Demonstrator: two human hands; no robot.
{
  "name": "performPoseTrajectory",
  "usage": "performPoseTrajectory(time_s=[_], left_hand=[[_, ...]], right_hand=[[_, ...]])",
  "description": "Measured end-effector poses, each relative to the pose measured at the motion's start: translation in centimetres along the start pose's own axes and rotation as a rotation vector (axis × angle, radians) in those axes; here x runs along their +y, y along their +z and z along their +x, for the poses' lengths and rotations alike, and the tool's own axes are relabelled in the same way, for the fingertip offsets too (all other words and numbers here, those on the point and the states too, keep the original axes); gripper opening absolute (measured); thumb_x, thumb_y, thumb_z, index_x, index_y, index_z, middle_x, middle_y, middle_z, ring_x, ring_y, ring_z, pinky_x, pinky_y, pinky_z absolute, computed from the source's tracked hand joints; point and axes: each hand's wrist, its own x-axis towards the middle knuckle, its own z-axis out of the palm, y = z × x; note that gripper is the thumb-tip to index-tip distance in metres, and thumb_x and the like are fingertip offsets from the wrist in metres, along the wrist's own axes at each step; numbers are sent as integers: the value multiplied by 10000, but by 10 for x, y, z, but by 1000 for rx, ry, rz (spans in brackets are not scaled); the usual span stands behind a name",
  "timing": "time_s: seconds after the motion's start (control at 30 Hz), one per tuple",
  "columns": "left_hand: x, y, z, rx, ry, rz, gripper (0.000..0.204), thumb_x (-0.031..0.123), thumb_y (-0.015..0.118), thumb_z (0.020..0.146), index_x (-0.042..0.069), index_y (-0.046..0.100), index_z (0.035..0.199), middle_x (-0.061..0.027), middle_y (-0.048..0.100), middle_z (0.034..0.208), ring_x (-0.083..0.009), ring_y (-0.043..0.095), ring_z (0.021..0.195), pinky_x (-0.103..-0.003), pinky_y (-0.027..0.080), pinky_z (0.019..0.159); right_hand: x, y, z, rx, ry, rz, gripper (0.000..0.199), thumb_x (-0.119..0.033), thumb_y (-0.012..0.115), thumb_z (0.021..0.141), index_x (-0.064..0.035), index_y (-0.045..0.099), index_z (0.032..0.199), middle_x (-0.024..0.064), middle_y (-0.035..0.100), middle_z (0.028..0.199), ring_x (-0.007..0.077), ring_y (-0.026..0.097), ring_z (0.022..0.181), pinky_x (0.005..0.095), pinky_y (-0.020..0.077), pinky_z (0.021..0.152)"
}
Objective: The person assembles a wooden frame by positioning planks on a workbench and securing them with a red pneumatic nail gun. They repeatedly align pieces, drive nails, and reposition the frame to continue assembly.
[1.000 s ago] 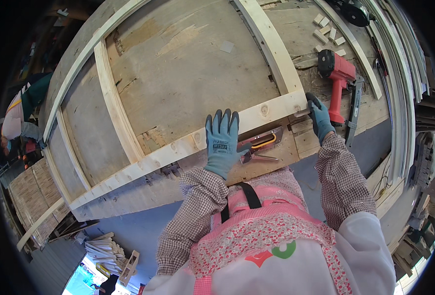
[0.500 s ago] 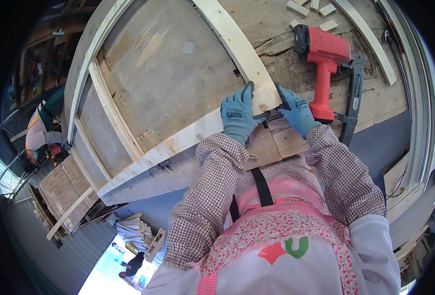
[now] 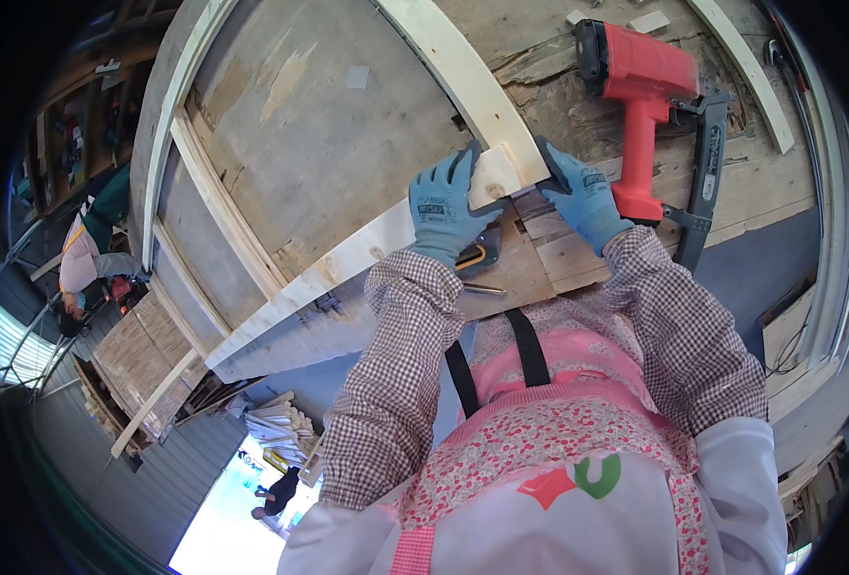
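Note:
My left hand, in a blue work glove with dark fingertips, grips the near rail of a pale wooden frame at its right corner. Its thumb and forefinger lie around a knotted piece of wood at the joint. The gloved right hand holds the outer end of the same corner, where the side rail meets the near one. Some of its fingers are hidden behind the wood. Just right of that hand a red nail gun with a dark magazine lies on the bench.
Beside my left wrist lie a black and yellow tool and a thin metal rod. A curved wooden strip and small offcuts are at the far right. Another person is at the far left, beside stacked boards.
My left hand has shifted slightly left along the near rail, uncovering the black and yellow tool. The right hand stays at the corner. The whole view has shifted a little.

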Motion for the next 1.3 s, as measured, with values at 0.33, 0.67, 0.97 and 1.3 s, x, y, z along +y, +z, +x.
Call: performPoseTrajectory(time_s=[0.33, 0.67, 0.97, 1.3], left_hand=[[-2, 3, -1, -8, -43, -12, 797, 501, 711, 583, 110, 443, 1223, -94, 526, 1033, -258, 505, 950, -401, 359, 833], [-2, -3, 1, -86, 18, -5, 802, 545, 695, 576, 82, 449, 1184, -88, 509, 1021, -256, 487, 941, -411, 332, 851], [8, 15, 4, 46, -4, -69, 761, 459, 734, 510, 49, 466, 1093, -100, 519, 1019, -264, 482, 927, -413, 327, 866], [11, 16, 4, 68, 19, -86, 745, 475, 722, 523, 43, 484, 1082, -99, 536, 993, -266, 496, 900, -407, 345, 829]], right_hand=[[0, 11, -12, 56, 41, 161, 575, -105, 624, 719, -103, 430, 1261, 137, 506, 1198, 296, 501, 1078, 338, 410, 913], [-9, 9, -8, 32, 56, 3, 658, -121, 651, 688, -91, 386, 1289, 153, 455, 1213, 325, 456, 1102, 357, 385, 934], [-13, 17, -13, 92, -38, -288, 588, -149, 628, 718, -82, 417, 1263, 154, 465, 1188, 345, 470, 1051, 389, 397, 911], [-16, 6, -15, 33, 27, -98, 559, -128, 597, 725, -68, 425, 1254, 160, 480, 1186, 328, 468, 1081, 378, 398, 910]])
